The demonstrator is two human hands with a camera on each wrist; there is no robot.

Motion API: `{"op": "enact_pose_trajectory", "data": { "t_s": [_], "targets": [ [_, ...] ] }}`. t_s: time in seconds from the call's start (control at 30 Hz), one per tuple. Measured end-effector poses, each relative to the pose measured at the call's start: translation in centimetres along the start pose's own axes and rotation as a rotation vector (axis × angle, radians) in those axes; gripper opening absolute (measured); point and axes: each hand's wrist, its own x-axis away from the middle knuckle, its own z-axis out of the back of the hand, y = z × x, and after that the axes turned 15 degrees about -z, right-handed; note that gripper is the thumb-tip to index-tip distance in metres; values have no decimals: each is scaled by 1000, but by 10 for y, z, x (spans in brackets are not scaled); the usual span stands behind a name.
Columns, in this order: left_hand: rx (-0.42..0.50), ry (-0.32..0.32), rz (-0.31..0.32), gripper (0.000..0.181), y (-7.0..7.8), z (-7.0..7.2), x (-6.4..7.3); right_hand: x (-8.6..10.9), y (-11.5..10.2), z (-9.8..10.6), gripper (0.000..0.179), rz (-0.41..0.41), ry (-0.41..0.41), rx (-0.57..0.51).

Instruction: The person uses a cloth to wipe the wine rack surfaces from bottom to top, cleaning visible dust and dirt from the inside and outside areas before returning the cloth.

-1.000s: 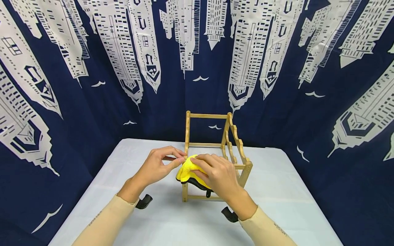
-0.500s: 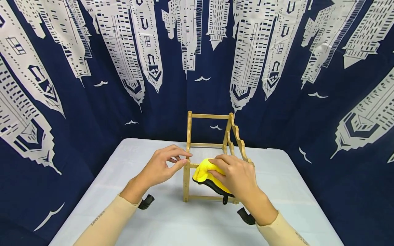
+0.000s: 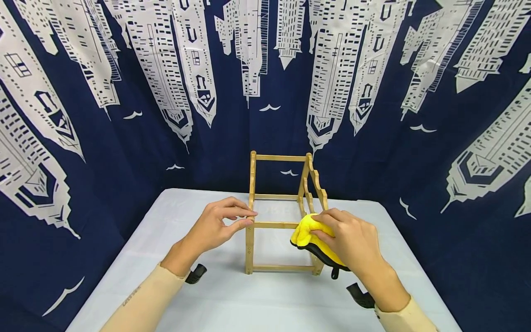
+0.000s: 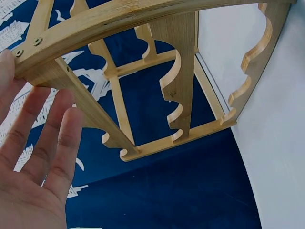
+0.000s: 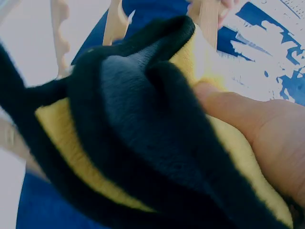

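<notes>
A wooden rack (image 3: 250, 249) with scalloped side rails stands on the white table. My left hand (image 3: 221, 223) holds its near left top corner between thumb and fingers. From the left wrist camera, the thumb and fingers of the left hand (image 4: 38, 157) lie about the end of the rack's frame (image 4: 119, 14). At the near right corner, my right hand (image 3: 352, 235) grips a bunched yellow cloth (image 3: 309, 228) with black edging against the front top bar. The right wrist view shows the cloth's grey side (image 5: 138, 105) and my right thumb (image 5: 238, 107) pressing it; the other fingers are hidden.
The white table (image 3: 224, 299) extends around the rack. Behind and beside it hangs a dark blue curtain (image 3: 232, 161) with white building prints. A black strap piece sits under each wrist.
My right hand has slid to the right along the rack's front top bar with the cloth, from the left corner to the right one. The left hand stays at the left corner.
</notes>
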Motion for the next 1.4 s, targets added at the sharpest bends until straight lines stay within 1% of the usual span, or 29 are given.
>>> {"op": "enact_pose_trajectory", "data": {
  "t_s": [0.13,0.23,0.43,0.57,0.67,0.73,0.9,1.07,1.17,1.3,1.33,1.4],
  "targets": [
    [20,4,9,21,1,0,1,0,-19,-12,45,-15,5,-50],
    [21,-4,34,20,3,3,0,-3,-39,-24,45,-12,11,-85],
    [31,1,62,19,7,4,1,-13,-80,-44,42,77,16,-156],
    [48,-13,82,20,9,2,1,-15,-92,-51,42,111,23,-178],
    [56,-50,95,21,10,-1,0,-13,-91,-53,44,111,46,-195],
    [53,-75,91,20,10,-2,0,-12,-88,-53,45,115,58,-210],
    [35,-117,47,23,9,-3,-1,-8,-80,-53,47,128,93,-242],
    [29,-159,12,29,8,-3,0,0,-68,-52,51,98,156,-282],
    [5,-146,-28,26,6,-3,0,5,-59,-50,51,66,209,-340],
    [-56,-90,-102,21,3,-1,0,9,-42,-44,33,52,322,-413],
    [-69,-77,-117,21,2,0,0,10,-37,-41,33,49,353,-433],
    [-84,-60,-144,21,0,2,1,11,-27,-36,38,33,415,-471]
  ]
}}
